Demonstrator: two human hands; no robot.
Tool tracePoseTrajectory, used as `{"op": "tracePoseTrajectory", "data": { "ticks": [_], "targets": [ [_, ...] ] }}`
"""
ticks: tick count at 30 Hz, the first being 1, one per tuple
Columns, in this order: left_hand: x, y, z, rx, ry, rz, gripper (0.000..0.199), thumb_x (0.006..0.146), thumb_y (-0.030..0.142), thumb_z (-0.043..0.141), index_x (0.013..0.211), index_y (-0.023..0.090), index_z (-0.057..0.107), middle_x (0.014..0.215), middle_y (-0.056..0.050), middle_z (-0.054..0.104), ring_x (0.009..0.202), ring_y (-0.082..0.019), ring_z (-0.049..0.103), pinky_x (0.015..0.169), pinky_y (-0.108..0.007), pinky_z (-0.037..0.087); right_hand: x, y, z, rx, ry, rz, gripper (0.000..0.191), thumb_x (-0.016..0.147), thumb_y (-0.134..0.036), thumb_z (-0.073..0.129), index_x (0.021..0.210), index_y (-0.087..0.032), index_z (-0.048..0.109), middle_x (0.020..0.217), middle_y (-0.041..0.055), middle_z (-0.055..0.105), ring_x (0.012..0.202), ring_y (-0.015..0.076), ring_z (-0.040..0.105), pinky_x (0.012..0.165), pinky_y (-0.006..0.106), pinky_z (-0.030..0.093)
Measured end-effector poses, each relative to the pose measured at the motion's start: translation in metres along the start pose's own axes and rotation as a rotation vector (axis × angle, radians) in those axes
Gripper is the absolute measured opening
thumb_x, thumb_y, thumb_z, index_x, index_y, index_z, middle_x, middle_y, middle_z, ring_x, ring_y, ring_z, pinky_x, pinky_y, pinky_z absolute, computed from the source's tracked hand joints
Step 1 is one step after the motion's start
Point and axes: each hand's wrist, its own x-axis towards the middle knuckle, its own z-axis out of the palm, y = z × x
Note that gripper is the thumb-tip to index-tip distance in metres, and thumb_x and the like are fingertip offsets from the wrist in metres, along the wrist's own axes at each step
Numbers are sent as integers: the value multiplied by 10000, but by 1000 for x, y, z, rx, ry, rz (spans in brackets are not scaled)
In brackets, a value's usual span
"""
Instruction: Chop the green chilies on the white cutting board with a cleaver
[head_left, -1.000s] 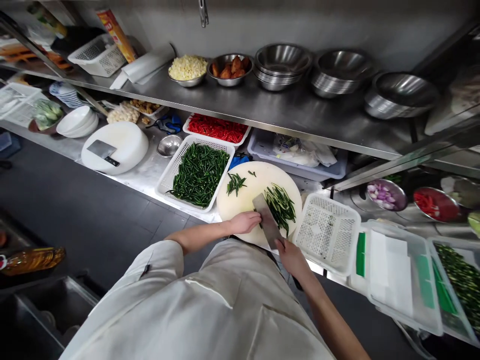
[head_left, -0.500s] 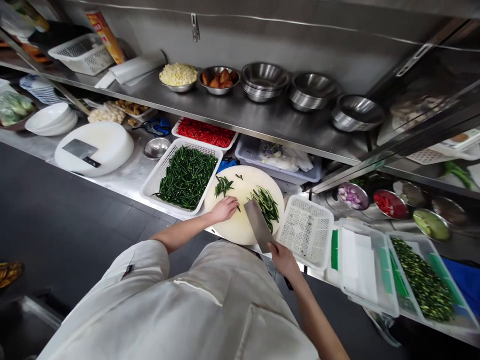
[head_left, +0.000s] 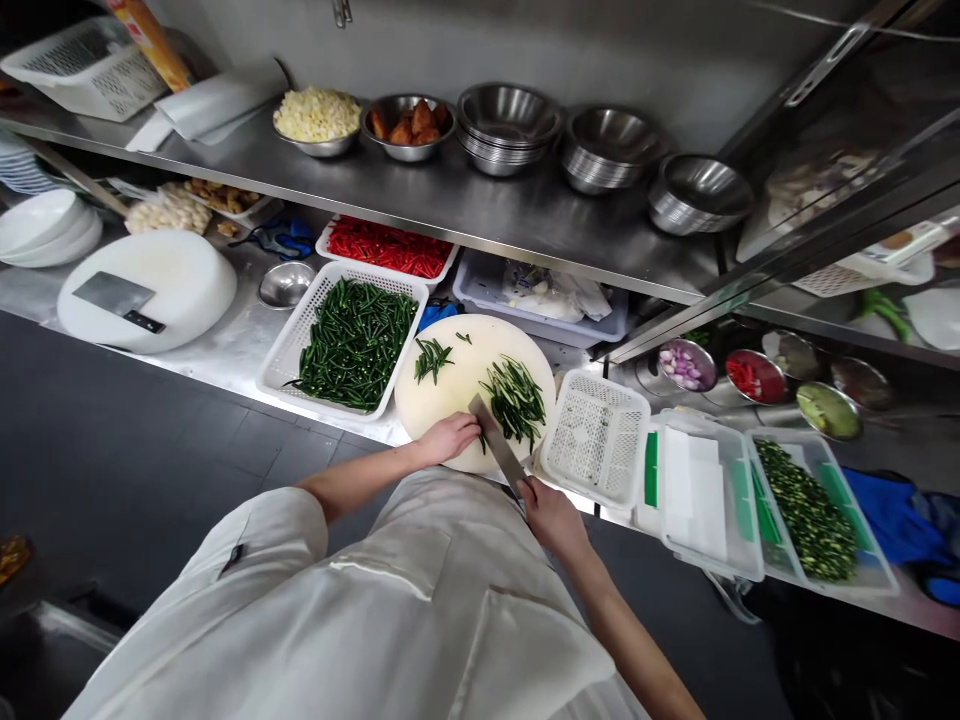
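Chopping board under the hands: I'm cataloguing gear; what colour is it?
Pale cream: the chopping board shows best in the head view.

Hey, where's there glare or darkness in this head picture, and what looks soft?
All in the head view: glare whitens part of the counter; the lower right corner is very dark; the upper left basket looks stretched and slightly soft; the sliced peppers look fairly crisp.

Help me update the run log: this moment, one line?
left hand: beside cleaver | right hand: gripping cleaver | near cutting board: cut green peppers | basket left of it: green peppers
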Motion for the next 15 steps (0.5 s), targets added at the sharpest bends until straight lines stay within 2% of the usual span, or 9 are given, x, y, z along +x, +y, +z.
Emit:
{"op": "tracePoseTrajectory", "data": {
  "ticks": [5, 8, 11, 15],
  "targets": [
    [0, -3, -7, 29, 9, -2, 315, 1129, 263, 401, 1216, 179, 692, 1184, -110, 697, 1119, -219, 658, 1002, -371, 583, -18, 16, -9, 27, -30, -12, 364, 1145, -393, 387, 1039, -220, 688, 952, 99, 775, 881, 243, 726, 697, 297, 319],
    [0, -3, -7, 14, -6, -10, 312, 1129, 256, 392, 1198, 177, 686, 1177, -104, 702, 1110, -214, 661, 1007, -365, 578, -15, 23, -5, 51, -33, -45, 335, 1131, -383, 419, 1101, -211, 705, 1009, 117, 785, 925, 262, 734, 726, 300, 356],
    [2, -4, -6, -3, -32, -9, 318, 1127, 250, 384, 1207, 175, 682, 1215, -111, 697, 1142, -216, 653, 1033, -368, 568, 8, 12, 6, 68, -2, -82, 341, 1129, -356, 425, 1165, -175, 711, 1083, 155, 785, 1016, 277, 734, 791, 304, 405],
    [3, -3, -7, -29, -71, 15, 321, 1119, 238, 387, 1211, 162, 685, 1207, -121, 697, 1140, -215, 648, 1029, -363, 560, 60, -21, 12, 115, 41, -41, 374, 1137, -360, 417, 1117, -153, 728, 1094, 162, 786, 1026, 255, 736, 817, 293, 437]
  ]
}}
